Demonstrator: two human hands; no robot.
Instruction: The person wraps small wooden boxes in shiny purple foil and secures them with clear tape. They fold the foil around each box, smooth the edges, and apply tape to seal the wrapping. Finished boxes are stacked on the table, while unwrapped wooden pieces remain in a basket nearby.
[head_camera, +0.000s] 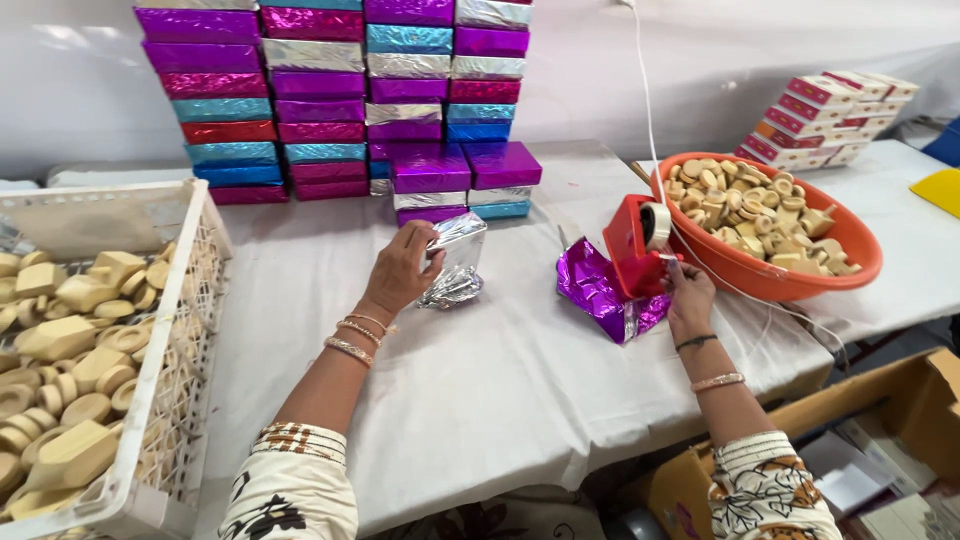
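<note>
A table (480, 400) holds everything. At its back stand stacks of boxes (330, 95), with a lower stack (465, 180) in front of them. Before that, the left hand (400, 268) rests on a wrapped box (455, 258). To the right lies a foil sheet (595, 290), a tape dispenser (638, 245) on it — the right hand (688, 298) touches the dispenser. Behind the dispenser sits a basin (770, 275) with wooden pieces (755, 215) in it; more boxes (825, 118) lie behind the basin. At the far left, a crate (185, 330) holds other pieces (65, 370).
</note>
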